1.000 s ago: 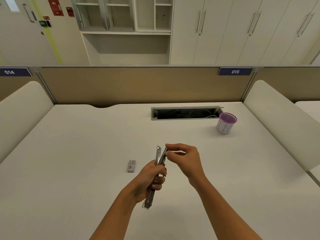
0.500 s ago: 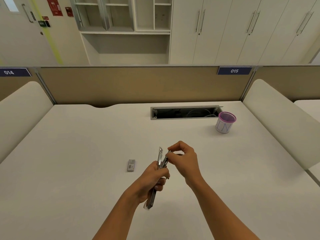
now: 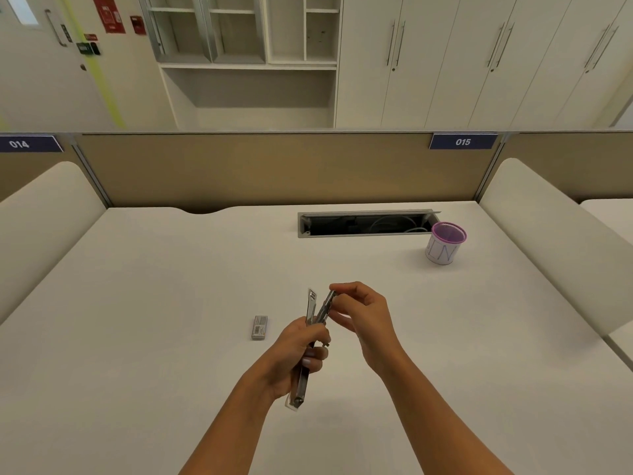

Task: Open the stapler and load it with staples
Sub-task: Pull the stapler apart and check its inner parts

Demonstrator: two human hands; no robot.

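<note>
A slim metal stapler (image 3: 311,308) is held above the white desk (image 3: 137,320), long axis pointing away from me. My left hand (image 3: 298,354) is wrapped around its middle. Its far end is split into two arms that stand slightly apart. My right hand (image 3: 363,313) pinches the tip of the right-hand arm between thumb and fingertips. A small grey box of staples (image 3: 259,327) lies flat on the desk, a little to the left of my left hand. Whether staples sit inside the stapler is hidden.
A purple-rimmed mesh pen cup (image 3: 445,243) stands at the back right, beside an open cable slot (image 3: 366,223) in the desk. A tan partition (image 3: 257,166) closes the far edge, and padded white dividers (image 3: 548,241) flank both sides.
My right hand has slid from pinching lower on the arm up to its far tip. The two arms stay slightly parted. My left hand keeps its grip in place.
</note>
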